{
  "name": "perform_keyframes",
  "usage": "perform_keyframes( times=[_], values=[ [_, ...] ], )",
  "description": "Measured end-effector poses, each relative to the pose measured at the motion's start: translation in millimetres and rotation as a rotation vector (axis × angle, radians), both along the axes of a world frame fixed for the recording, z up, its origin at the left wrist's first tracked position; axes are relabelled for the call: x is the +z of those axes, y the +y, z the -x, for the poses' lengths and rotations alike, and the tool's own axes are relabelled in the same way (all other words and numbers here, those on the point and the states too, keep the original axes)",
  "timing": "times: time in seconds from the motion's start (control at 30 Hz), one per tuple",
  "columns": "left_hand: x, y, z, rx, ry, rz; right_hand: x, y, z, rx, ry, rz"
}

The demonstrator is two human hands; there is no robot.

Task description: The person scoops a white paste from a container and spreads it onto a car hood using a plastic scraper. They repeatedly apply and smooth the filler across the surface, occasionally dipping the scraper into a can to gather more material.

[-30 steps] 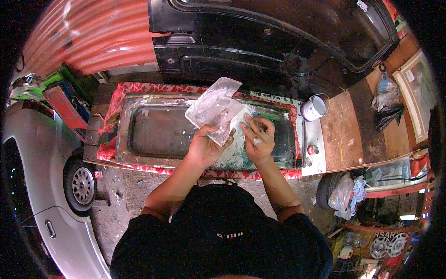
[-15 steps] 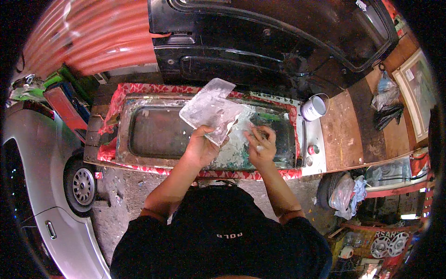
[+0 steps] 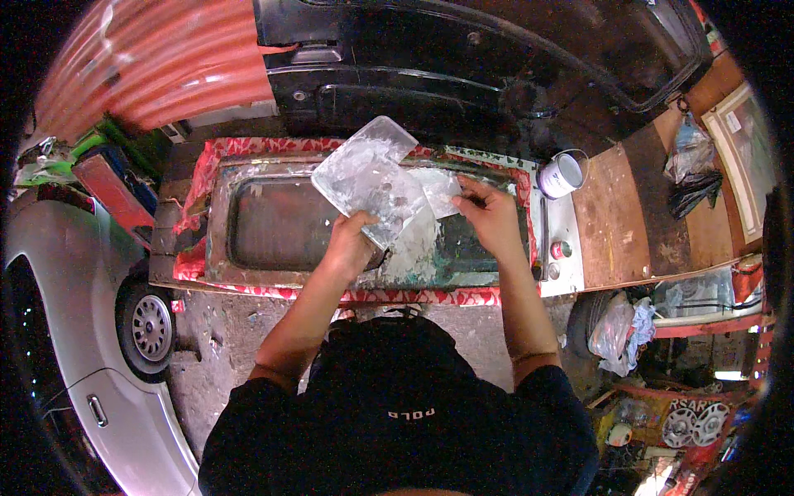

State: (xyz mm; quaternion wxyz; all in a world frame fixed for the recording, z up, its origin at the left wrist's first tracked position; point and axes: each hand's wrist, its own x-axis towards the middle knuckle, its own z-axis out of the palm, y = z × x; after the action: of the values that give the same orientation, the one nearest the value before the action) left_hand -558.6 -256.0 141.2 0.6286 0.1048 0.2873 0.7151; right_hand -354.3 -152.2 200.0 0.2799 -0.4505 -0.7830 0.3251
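Observation:
A pale, flat mixing board with a notched corner, smeared with white paste, is gripped at its near edge by my left hand. The thumb lies on top; the other fingers are mostly hidden beneath. My right hand pinches a thin whitish rectangular spreader, whose left edge meets or overlaps the board's right side. Both are held above a metal panel with a dark recessed middle. White and green smears cover part of the panel to the right of the board.
Red patterned sheeting borders the panel on the bench. To the right stand a white pail with a wire handle and a small red can. A large black vehicle panel rises behind. A silver car is at left.
My right hand has moved up and to the right, and the spreader now shows plainly in its fingers. The board has shifted slightly up and left with my left hand.

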Motion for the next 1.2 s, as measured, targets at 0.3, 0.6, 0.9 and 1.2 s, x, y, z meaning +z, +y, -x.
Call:
perform_keyframes(
  times=[0.3,0.6,0.9,1.2],
  values=[
    [-15,5,-1,0.056,0.073,0.041,-36,25,6,0.121,0.055,0.025],
    [-17,11,-11,0.068,0.116,0.108,-70,32,10,0.184,0.093,0.183],
    [-41,19,-20,0.152,0.109,0.109,-75,19,21,0.178,0.033,0.369],
    [-50,28,-36,0.308,0.03,0.167,-100,-2,36,0.112,0.191,0.487]
  ],
)
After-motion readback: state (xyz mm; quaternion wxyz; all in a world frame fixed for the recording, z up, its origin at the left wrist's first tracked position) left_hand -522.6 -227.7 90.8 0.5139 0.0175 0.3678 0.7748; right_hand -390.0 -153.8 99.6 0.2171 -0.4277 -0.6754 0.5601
